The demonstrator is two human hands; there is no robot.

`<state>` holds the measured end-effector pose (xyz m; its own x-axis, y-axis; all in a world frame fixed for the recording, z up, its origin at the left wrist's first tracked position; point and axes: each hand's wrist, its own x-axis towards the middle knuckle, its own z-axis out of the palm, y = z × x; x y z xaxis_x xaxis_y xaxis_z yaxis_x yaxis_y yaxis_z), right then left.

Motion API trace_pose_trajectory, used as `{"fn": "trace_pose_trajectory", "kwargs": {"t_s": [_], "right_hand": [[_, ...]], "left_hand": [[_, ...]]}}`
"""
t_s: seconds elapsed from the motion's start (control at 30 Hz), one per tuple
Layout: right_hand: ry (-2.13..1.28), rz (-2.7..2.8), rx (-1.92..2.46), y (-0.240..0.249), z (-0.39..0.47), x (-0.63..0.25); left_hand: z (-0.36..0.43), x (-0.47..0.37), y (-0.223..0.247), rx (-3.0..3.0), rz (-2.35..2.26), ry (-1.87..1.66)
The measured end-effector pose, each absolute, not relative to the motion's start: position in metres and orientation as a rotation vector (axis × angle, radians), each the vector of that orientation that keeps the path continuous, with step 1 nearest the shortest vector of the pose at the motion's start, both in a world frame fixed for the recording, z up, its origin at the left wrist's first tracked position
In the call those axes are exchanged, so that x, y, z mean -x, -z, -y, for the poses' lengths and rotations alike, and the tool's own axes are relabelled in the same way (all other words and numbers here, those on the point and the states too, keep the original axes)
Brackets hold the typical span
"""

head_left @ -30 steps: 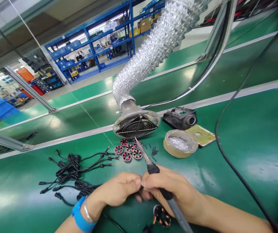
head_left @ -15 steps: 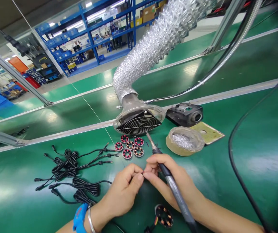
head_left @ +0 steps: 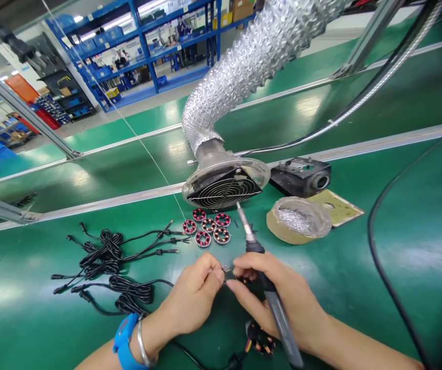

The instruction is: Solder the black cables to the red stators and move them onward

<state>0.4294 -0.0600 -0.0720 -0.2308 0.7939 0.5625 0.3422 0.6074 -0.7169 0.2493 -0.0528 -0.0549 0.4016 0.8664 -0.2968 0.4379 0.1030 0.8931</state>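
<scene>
My left hand (head_left: 194, 298) is closed in a pinch on the end of a black cable, whose thin stripped wires (head_left: 226, 269) stick out past the fingertips. My right hand (head_left: 286, 298) grips a soldering iron (head_left: 273, 303) between thumb side and palm, its metal tip pointing up and away. Thumb and index of that hand are parted close to the wire ends. Under its fingers shows a small dark part (head_left: 244, 280), mostly hidden. Below the right hand lies a coil-wound stator (head_left: 260, 339) with coloured wires joined to a black cable, partly covered by the iron.
Several red and copper stators (head_left: 208, 224) sit before the fume extractor (head_left: 224, 192) with its foil duct (head_left: 240, 77). Coiled black cables (head_left: 107, 257) lie left. At right are a tub of metal shavings (head_left: 298, 221), a black iron holder (head_left: 301, 177) and a hanging cord (head_left: 379, 241).
My fingertips have come apart; the right thumb and index have opened, and the wire ends now show between the hands. The view has shifted slightly.
</scene>
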Motion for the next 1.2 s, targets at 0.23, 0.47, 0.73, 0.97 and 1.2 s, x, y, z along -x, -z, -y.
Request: {"fn": "trace_pose_trajectory", "kwargs": {"t_s": [0.23,0.47,0.73,0.97,1.2], "right_hand": [[-0.565,2.001,0.765,0.07,0.05,-0.436],[-0.699,1.934,0.779,0.063,0.041,-0.449],[-0.563,1.916,0.736,0.072,0.043,-0.441],[-0.54,1.92,0.83,0.07,0.043,-0.45],[-0.606,1.881,0.993,0.058,0.054,-0.484]], "left_hand": [[0.055,-0.253,0.045,-1.733,-1.23,-0.343],[0.051,-0.252,0.038,-1.753,-1.234,-0.356],[0.044,-0.251,0.052,-1.382,-1.128,-0.427],[0.036,-0.257,0.054,-1.283,-1.237,-0.502],[0.035,-0.258,0.057,-1.238,-1.31,-0.464]]}}
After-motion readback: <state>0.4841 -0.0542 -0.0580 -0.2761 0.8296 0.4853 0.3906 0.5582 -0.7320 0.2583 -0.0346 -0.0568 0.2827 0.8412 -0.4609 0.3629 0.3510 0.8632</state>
